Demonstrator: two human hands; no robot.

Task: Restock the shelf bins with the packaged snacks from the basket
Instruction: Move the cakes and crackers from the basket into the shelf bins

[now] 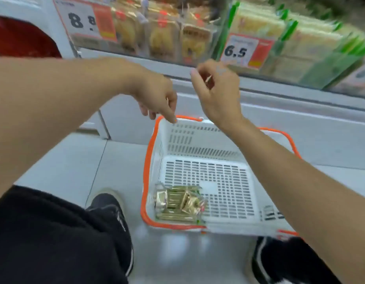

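Clearly the shelf of clear-fronted bins (198, 50) fills the upper part of the frame, packed with yellow snack packs and green-edged packs behind price tags reading 8 and 6.5. Below it, in the lower centre, sits the white slotted plastic basket with an orange rim (198, 152) on the pale tiled floor (75, 171).

Both hands hang above the basket's far edge, holding nothing. The left hand (155, 97) points down with its fingers loosely apart, one fingertip at the rim. The right hand (216, 93) is raised, fingers loosely curled.

Only one clear-wrapped pack of golden stick snacks (177, 203) remains, lying flat in the basket's lower-left corner. Its long axis seems to run left to right across the frame, though blur hides which end leads.

The risks look modest: a careless reach could nudge the light basket, the slick wrapper could slip from a shallow pinch, and the pack could land in the wrong, already crowded bin.
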